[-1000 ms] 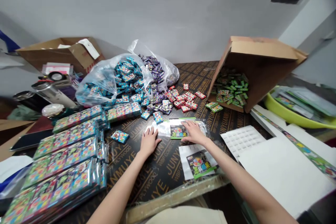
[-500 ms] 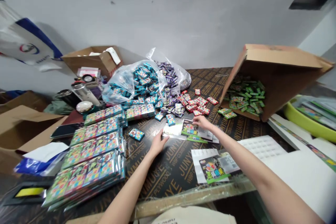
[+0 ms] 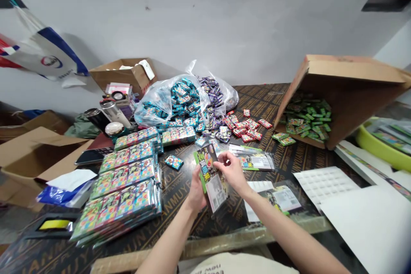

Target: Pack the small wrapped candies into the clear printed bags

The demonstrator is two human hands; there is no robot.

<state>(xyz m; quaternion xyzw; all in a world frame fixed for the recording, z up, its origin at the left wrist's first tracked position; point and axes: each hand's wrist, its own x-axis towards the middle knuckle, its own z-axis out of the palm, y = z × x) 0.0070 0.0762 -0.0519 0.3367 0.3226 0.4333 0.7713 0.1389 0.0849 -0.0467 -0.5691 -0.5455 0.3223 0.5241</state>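
Above the middle of the table, my left hand (image 3: 197, 190) grips the left edge of a flat printed packaging bag (image 3: 210, 173), black and green with colourful lettering. At its upper right side, my right hand (image 3: 231, 173) pinches the same bag between thumb and fingers. Just beyond my right hand lie more printed bags (image 3: 257, 160). Others (image 3: 285, 197) rest with white sheets under my right forearm. Small red packets (image 3: 247, 128) are scattered past the hands, beside purple packets (image 3: 223, 133). One blue double packet (image 3: 174, 162) lies left of my left hand.
Stacks of filled packs (image 3: 125, 192) stand at the left. Clear bags of blue packets (image 3: 184, 98) and purple packets (image 3: 210, 90) sit against the wall. A tipped carton (image 3: 349, 68) holds green packets (image 3: 310, 115). A white tray (image 3: 326, 184) lies at the right.
My hands have come together and lifted one printed bag off the table, tilting it upright. The camera view has shifted slightly left.
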